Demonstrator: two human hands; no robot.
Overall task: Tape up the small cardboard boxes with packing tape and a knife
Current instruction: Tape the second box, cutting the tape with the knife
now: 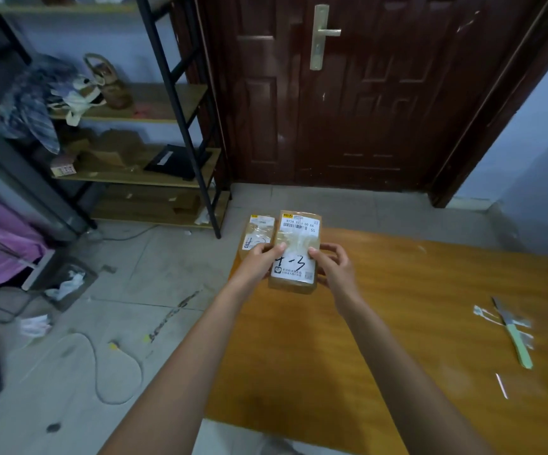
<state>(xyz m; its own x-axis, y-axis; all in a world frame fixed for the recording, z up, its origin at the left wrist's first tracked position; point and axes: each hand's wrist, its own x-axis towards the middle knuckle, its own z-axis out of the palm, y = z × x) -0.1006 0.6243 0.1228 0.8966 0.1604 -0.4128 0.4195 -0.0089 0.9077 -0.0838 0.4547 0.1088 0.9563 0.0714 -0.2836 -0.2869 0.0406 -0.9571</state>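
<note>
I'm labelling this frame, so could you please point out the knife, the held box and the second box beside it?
knife [518, 339]: head view, on its green handle.
held box [295, 269]: head view, on its white label.
second box [255, 229]: head view, on its taped top face.

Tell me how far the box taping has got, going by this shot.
Done, it seems: clear tape already shines across the labelled box gripped by both hands, left hand and right hand, and across the second box beside it. In hand: the labelled box, over the table edge. The knife lies unused among tape scraps. No tape roll or untaped box shows, so what is left is unclear.
</note>
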